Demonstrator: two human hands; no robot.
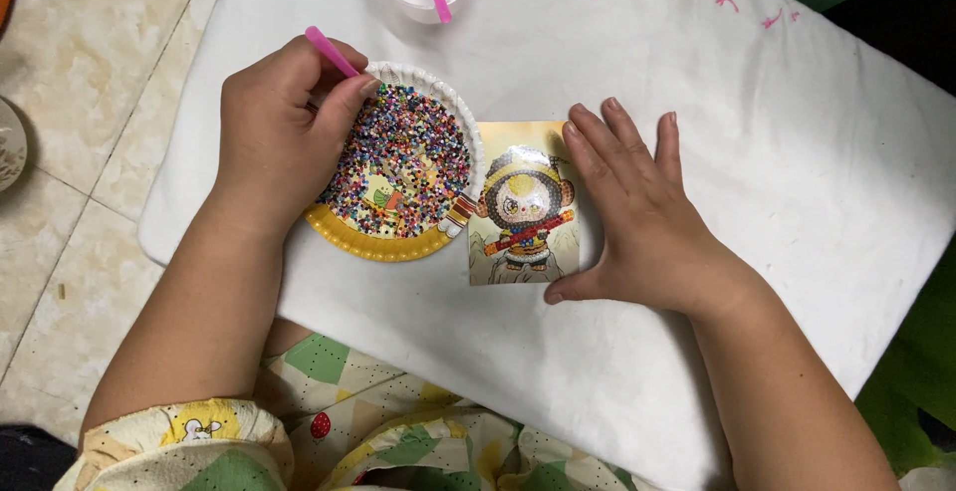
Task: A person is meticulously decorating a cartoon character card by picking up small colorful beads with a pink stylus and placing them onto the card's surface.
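1. Where the white cloth-covered bench (777,152) holds it, a round yellow-rimmed paper plate of mixed coloured beads (398,177) sits.
2. Left hand (274,137): over the plate's left side, fingers pinching a slim pink plastic stylus (331,51).
3. Right hand (642,217): right of the plate, fingers spread flat, pressing a small rectangular bead-art picture card (520,207).

Person, seen from above; lower half of the frame.
- Left hand (279,137) and right hand (647,227): bare, without rings, watch or gloves; nails short and unpainted.
- Forearms: bare to the elbow.
- Garment (329,431), bottom left to centre: short-sleeved, cream cloth printed with green and yellow diamond patches, a small red strawberry and a white rabbit; sleeve hem loose and gathered.
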